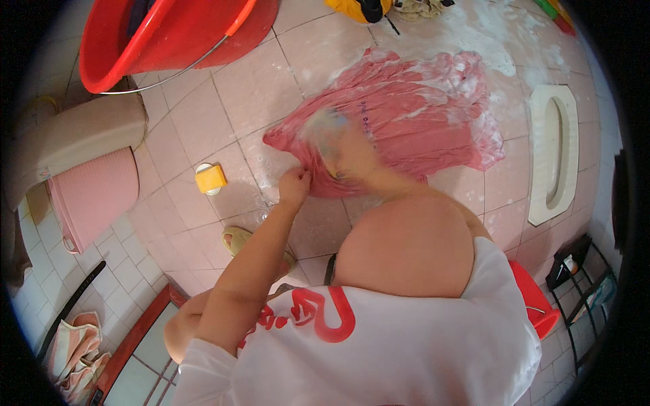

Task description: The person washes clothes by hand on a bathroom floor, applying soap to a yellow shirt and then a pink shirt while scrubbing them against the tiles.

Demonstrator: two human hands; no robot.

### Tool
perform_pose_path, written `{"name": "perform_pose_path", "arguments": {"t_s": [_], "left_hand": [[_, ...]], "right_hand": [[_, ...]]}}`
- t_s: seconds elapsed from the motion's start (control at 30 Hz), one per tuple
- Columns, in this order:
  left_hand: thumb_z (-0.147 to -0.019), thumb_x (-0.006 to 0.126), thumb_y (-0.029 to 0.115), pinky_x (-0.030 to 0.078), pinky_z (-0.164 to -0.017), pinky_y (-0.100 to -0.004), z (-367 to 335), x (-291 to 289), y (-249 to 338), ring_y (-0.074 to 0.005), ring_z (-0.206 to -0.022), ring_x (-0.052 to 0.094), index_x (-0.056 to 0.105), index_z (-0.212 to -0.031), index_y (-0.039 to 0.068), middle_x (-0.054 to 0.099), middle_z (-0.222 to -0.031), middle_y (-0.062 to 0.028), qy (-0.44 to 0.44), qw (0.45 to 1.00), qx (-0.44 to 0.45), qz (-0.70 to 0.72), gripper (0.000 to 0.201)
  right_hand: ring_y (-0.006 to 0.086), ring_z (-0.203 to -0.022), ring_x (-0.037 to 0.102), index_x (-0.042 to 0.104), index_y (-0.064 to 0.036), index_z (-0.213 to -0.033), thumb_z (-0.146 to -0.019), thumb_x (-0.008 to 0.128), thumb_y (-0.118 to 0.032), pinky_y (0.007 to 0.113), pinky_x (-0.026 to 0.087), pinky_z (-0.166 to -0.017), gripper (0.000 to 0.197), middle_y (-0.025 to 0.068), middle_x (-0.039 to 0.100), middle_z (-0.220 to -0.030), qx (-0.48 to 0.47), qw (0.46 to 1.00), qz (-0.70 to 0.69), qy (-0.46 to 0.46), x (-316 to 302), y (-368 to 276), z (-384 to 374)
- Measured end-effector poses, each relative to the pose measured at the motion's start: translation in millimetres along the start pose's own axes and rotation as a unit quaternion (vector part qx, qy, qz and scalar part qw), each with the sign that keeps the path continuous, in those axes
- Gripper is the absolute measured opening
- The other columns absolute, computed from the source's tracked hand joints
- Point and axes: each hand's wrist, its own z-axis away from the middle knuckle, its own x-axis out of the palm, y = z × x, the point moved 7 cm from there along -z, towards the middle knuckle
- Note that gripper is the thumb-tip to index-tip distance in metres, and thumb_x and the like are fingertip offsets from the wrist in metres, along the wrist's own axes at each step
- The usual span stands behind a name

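A wet pink garment (420, 115), foamy along its far and right edges, lies spread on the tiled floor with dark lettering near its middle. My left hand (296, 185) is closed on its near left edge, fingers pinched into the cloth. Over the garment's left part is my right hand (345, 152), smeared by motion. A pale blue and white thing (328, 123) with a bit of yellow shows at that hand; blur hides what kind it is. To the left, a yellow bar of soap (211, 178) rests on a small white dish.
A red bucket (203, 57) with a wire handle stands at the far left, beside a pink ribbed basket (95, 196). A squat toilet (554, 155) is set into the floor at right. Suds (487, 40) cover the far floor. Behind me at right are a red container (531, 298) and a black rack (582, 304).
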Motion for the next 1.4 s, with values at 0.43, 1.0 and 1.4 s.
{"name": "perform_pose_path", "arguments": {"t_s": [0.43,1.0,1.4], "left_hand": [[-0.074,0.064,0.015,0.050,-0.074,-0.0438,14,-12,50,-0.0357,-0.084,0.065,0.066,-0.093,0.001,0.067,-0.086,-0.0222,-0.088,0.994,0.012,0.059,0.024],[-0.092,0.056,0.019,0.047,-0.061,-0.0314,-1,-26,-7,-0.0156,-0.069,0.057,0.059,-0.086,0.002,0.059,-0.075,-0.0046,0.089,0.893,-0.047,0.438,0.017],[-0.089,0.065,0.026,0.034,-0.040,-0.0264,23,-39,-2,-0.0096,-0.050,0.047,0.059,-0.072,0.008,0.054,-0.064,0.0004,0.012,0.928,-0.103,0.359,0.026]], "right_hand": [[0.0380,-0.085,0.059,0.051,-0.0300,-0.134,-0.081,0.062,-0.036,0.048,0.050,-0.069,0.054,0.0233,0.054,-0.103,0.244,0.966,0.034,0.075,-66,104,1],[0.0369,-0.093,0.060,0.065,-0.0209,-0.114,-0.082,0.062,-0.028,0.049,0.050,-0.077,0.033,0.0208,0.058,-0.111,0.186,0.981,-0.053,0.012,-30,39,21],[0.0366,-0.078,0.058,0.051,-0.0259,-0.134,-0.083,0.060,-0.034,0.047,0.049,-0.067,0.052,0.0205,0.056,-0.092,0.397,0.895,0.172,0.110,-111,184,98]]}}
